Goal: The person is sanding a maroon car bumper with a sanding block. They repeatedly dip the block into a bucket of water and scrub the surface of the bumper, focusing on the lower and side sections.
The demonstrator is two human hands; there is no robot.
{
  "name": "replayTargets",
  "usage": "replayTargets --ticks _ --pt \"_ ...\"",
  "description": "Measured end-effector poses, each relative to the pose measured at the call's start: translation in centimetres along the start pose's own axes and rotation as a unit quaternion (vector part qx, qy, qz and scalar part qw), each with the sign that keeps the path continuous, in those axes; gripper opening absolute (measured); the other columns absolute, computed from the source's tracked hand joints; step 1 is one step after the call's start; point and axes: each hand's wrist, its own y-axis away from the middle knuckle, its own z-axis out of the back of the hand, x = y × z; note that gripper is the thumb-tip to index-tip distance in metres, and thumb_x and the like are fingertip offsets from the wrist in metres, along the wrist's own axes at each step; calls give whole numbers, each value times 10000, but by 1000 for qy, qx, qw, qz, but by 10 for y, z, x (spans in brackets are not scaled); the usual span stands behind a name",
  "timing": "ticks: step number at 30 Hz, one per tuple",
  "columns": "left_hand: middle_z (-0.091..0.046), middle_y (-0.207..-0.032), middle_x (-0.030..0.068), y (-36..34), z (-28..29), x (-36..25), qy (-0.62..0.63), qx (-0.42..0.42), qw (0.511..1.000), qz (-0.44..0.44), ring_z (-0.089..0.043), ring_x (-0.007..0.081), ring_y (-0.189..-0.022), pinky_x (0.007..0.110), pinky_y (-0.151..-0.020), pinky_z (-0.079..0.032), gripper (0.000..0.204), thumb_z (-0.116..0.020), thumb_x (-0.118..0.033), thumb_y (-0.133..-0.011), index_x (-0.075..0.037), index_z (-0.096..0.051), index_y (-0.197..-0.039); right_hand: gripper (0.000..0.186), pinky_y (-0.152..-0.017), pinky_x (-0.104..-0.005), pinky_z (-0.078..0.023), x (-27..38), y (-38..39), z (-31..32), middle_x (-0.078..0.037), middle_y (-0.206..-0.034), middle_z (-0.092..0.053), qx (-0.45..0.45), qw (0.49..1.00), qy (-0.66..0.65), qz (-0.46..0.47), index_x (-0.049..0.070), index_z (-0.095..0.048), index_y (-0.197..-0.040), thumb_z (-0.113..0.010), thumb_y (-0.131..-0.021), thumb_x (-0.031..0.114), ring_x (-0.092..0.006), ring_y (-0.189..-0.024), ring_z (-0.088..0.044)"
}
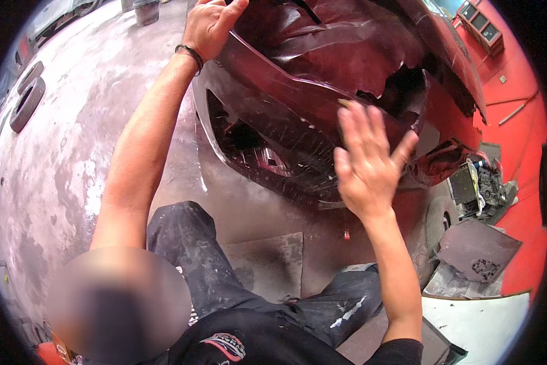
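Note:
A dark maroon car bumper, scuffed with pale marks, is in front of me and has openings in it. My left hand is at its upper left edge, with the thumb stretched over the panel and the fingers bent around the edge, partly cut off by the top of the picture. Over the right half of the bumper, my right hand is spread flat, fingertips away from me and slightly blurred. A small yellowish piece shows at its fingertips; what lies under the palm is hidden.
Two tyres lie on the stained floor at the far left, and a dark bucket stands at the top. On the right are car parts, a grey flat sheet and a white panel. Cardboard lies between my legs.

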Motion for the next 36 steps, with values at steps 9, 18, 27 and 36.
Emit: replayTargets --ticks 9,18,27,36 --pt "-630 -627 125 4 -4 5 -16 -5 1000 -23 -594 352 -712 471 -877 -462 651 -423 -386 -1164 -71 -578 -617 661 -1328 -712 79 64 -60 -25 1 -1763 -455 -30 997 -55 52 178 -498 -1686 -623 -1069 381 -231 -1678 -321" --pt "-565 -599 128 4 -16 6 -37 -40 997 -55 -569 358 -670 475 -820 -457 629 -450 -365 -1159 -72 -524 -607 682 -1295 -759 136 -43 62 -22 13 -1797 -401 70 992 4 103 197 -489 -1697 -639 -1047 340 -239 -1716 -222" --pt "-546 -581 143 0 -7 12 -63 -27 993 -96 -565 374 -639 482 -763 -449 473 -444 -284 -1170 -83 -594 -768 740 -1296 -792 92 36 -64 -9 76 -1762 -442 5 982 -8 189 236 -530 -1667 -743 -970 359 -264 -1685 -293" --pt "-583 -626 130 3 -22 13 -78 -65 987 -128 -609 366 -686 496 -787 -471 421 -440 -247 -1170 -88 -615 -821 672 -1308 -747 87 44 -97 -12 29 -1776 -421 24 974 13 224 215 -483 -1692 -641 -1068 406 -319 -1707 -229"
